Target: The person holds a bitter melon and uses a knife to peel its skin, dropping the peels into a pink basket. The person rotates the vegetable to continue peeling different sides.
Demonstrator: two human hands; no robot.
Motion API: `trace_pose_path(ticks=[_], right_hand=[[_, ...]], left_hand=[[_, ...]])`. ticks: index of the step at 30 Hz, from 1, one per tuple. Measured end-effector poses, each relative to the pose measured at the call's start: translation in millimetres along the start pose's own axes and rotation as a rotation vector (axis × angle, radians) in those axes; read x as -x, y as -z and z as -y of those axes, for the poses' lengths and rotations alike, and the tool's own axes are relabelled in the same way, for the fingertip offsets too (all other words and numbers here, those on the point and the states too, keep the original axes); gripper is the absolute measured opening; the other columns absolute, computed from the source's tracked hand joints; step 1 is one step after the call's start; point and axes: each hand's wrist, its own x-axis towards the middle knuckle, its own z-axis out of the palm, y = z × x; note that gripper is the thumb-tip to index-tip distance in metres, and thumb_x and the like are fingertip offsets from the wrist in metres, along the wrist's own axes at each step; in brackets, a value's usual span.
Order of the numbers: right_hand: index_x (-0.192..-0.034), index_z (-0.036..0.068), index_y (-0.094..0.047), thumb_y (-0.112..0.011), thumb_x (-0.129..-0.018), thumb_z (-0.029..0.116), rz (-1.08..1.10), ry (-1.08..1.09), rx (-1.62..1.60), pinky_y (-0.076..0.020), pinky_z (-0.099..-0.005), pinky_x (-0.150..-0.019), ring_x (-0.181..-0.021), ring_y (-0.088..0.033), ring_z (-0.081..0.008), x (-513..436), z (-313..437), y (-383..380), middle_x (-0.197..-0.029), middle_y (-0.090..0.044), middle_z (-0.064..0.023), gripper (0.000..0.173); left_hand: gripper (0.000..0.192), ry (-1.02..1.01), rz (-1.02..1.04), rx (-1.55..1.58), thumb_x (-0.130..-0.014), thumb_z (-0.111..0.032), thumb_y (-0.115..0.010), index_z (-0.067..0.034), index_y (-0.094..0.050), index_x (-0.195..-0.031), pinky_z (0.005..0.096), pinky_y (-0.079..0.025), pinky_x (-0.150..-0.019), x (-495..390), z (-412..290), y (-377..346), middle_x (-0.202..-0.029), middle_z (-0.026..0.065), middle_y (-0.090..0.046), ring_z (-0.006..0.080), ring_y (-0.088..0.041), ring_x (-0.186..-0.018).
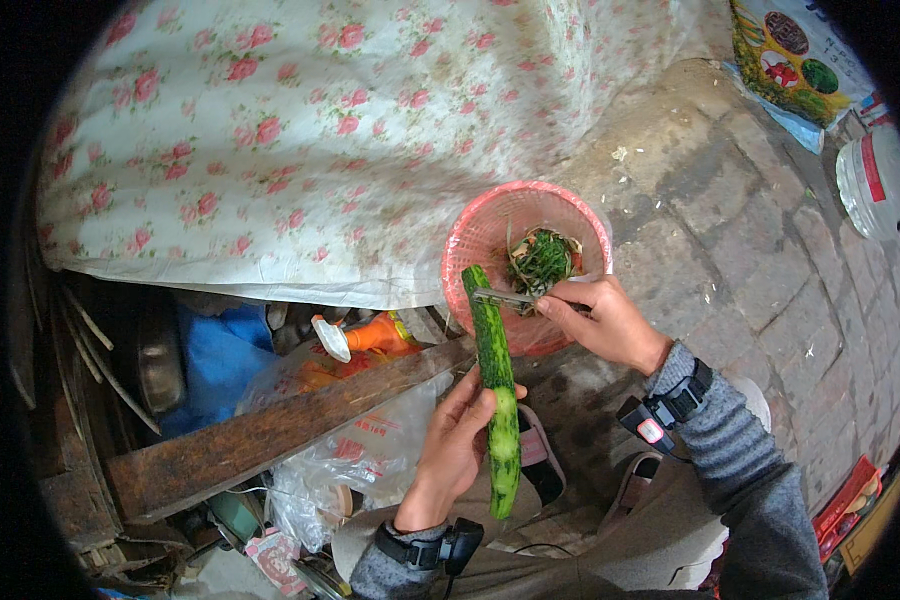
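My left hand [459, 429] grips a long, dark green, mottled squash or cucumber [493, 352] near its lower half, where pale green patches show that skin is off. In my right hand [607, 319] is a metal peeler [501, 298], its head lying across the upper part of the vegetable. Below both stands a pink plastic basket [459, 225] with a clear liner bag. Dark green peelings [546, 259] and other scraps lie at its bottom. The vegetable's top end overlaps the basket's near left wall in view.
A floral plastic sheet [285, 150] hangs at the upper left. A wooden beam [270, 427] runs below it, beside plastic bags [345, 465] and an orange spray bottle [379, 337]. Stone paving [757, 247] lies at right, with a clear plastic tub [874, 184] and printed sack [795, 71] beyond.
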Motion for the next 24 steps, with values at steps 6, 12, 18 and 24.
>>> trace_pose_path(ticks=[6, 12, 18, 24], right_hand=[[-0.085, 0.001, -0.068, -0.066, -0.092, 0.019, 0.011, -0.021, 0.045, -0.0458, -0.0399, -0.055, -0.058, -0.06, -0.0322, 0.2, 1.3, 2.2, -0.066, -0.06, -0.018, 0.019], [-0.089, 0.002, -0.072, -0.069, -0.09, 0.023, 0.232, 0.146, -0.141, -0.0469, -0.0389, -0.055, -0.054, -0.06, -0.0277, 8.2, 8.9, 8.6, -0.067, -0.062, -0.0176, 0.021], [-0.088, 0.003, -0.072, -0.069, -0.09, 0.029, 0.28, 0.165, -0.102, -0.0476, -0.0395, -0.055, -0.054, -0.06, -0.0314, 7.3, 9.7, 7.2, -0.065, -0.062, -0.0184, 0.026], [-0.082, 0.006, -0.072, -0.067, -0.09, 0.031, 0.134, 0.065, 0.178, -0.0478, -0.0432, -0.055, -0.058, -0.061, -0.0373, -3.7, -4.5, 10.5, -0.063, -0.062, -0.0175, 0.027]], left_hand=[[0.048, -0.014, 0.043, 0.096, -0.097, -0.014, -0.051, -0.002, -0.041, -0.143, 0.0308, -0.054, -0.082, 2.8, -5.4, -3.9, -0.12, 0.0157, -0.063, 0.017, -0.063, -0.098], [0.05, 0.006, 0.022, 0.091, -0.097, -0.012, -0.055, -0.004, -0.04, -0.144, 0.0303, -0.055, -0.082, 0.4, -4.5, 4.1, -0.116, 0.0129, -0.065, 0.0164, -0.064, -0.102], [0.049, 0.022, -0.005, 0.108, -0.096, -0.013, -0.056, -0.002, -0.042, -0.142, 0.0299, -0.055, -0.082, -1.3, -2.1, 8.7, -0.115, 0.0134, -0.066, 0.0162, -0.064, -0.1], [0.052, 0.077, 0.014, 0.092, -0.096, -0.013, -0.058, 0.0, -0.04, -0.143, 0.031, -0.055, -0.084, 3.0, -3.4, 1.7, -0.115, 0.0145, -0.065, 0.0188, -0.065, -0.102]])
